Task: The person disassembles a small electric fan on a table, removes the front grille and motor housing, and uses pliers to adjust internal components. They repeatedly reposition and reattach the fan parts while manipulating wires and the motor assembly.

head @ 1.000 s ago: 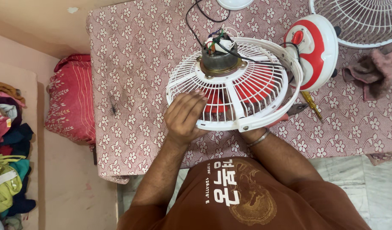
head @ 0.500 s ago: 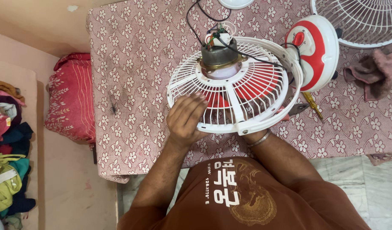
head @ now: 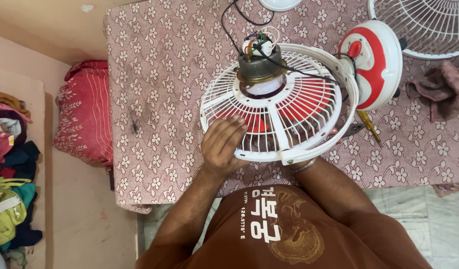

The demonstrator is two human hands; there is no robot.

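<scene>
Head view: a person leans over a table draped in a pink flowered cloth, working on a stripped-down table fan. The left hand lies flat, fingers spread, on the near rim of the white rear grille, pressing rather than gripping. The right hand is hidden beneath the grille; only a wrist with a metal bangle shows, so its hold cannot be told. The bare motor stands upright at the grille's hub, its loose wires exposed. The red-and-white fan base rests just beside the grille, tethered by a black cable. Tilting the grille could strain that cable or snag the wiring; a screwdriver lies close by the far rim.
</scene>
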